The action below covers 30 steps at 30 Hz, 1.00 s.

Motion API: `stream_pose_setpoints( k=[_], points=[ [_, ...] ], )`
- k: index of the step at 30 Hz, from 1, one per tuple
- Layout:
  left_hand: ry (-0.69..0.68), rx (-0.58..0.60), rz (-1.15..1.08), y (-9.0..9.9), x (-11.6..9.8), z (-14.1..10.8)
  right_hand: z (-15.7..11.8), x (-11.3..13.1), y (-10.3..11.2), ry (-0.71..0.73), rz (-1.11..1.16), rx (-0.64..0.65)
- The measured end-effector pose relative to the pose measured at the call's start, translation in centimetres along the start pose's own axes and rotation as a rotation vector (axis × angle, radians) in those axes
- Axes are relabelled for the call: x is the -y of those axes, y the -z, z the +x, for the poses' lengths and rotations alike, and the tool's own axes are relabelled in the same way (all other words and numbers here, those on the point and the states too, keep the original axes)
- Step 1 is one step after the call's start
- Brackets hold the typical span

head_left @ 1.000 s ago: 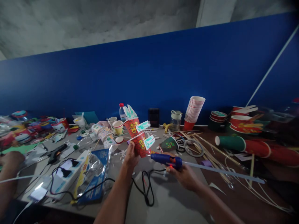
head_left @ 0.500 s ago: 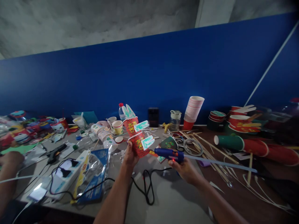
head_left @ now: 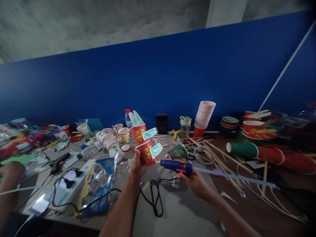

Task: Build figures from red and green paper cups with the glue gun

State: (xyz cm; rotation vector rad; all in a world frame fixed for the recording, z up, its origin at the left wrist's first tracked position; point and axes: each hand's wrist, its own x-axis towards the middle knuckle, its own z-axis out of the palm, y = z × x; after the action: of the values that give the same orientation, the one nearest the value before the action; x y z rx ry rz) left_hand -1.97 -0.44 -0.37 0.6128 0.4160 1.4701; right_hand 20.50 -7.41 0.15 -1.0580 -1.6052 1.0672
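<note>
My left hand (head_left: 138,164) is closed round the lower end of two joined red paper cups (head_left: 146,149), tilted up to the left. White paper pieces with green colouring stick out from the cups' top and right side. My right hand (head_left: 194,181) grips a blue glue gun (head_left: 176,166), with a long pale glue stick (head_left: 232,177) coming out of its back. The gun's nozzle points left, close to the bottom of the lower cup; whether they touch I cannot tell. A dark green cup (head_left: 178,151) lies just behind the gun.
A power strip (head_left: 67,184) and a blue package (head_left: 105,177) lie left, with a looped black cable (head_left: 155,197) between my arms. Another person's hand (head_left: 12,171) is at far left. Stacked cups (head_left: 204,117), sticks (head_left: 219,164) and joined cups (head_left: 270,154) are right.
My right hand and the glue gun have moved slightly left, bringing the nozzle nearer the lower cup's bottom. My left hand and the red cups have hardly moved.
</note>
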Motion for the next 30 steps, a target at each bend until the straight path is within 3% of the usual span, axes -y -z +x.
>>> stream_pose_setpoints(
  k=[5,11,16,21,30],
  points=[
    [0.006,0.003,-0.009,-0.1,-0.2,-0.2,0.4,0.4,0.4,-0.004,-0.034,-0.067],
    [0.0,0.013,-0.014,-0.1,-0.1,-0.2,0.3,1.2,0.3,-0.028,-0.05,-0.051],
    [-0.031,0.038,0.006,0.0,0.0,0.0,-0.2,-0.1,-0.3,-0.016,-0.005,-0.046],
    [-0.041,0.061,0.015,-0.1,0.1,0.0,-0.6,-1.0,-0.6,-0.043,0.024,0.06],
    [0.002,0.053,-0.049,0.5,0.0,0.0,0.4,1.2,0.3,-0.104,-0.022,-0.062]
  ],
)
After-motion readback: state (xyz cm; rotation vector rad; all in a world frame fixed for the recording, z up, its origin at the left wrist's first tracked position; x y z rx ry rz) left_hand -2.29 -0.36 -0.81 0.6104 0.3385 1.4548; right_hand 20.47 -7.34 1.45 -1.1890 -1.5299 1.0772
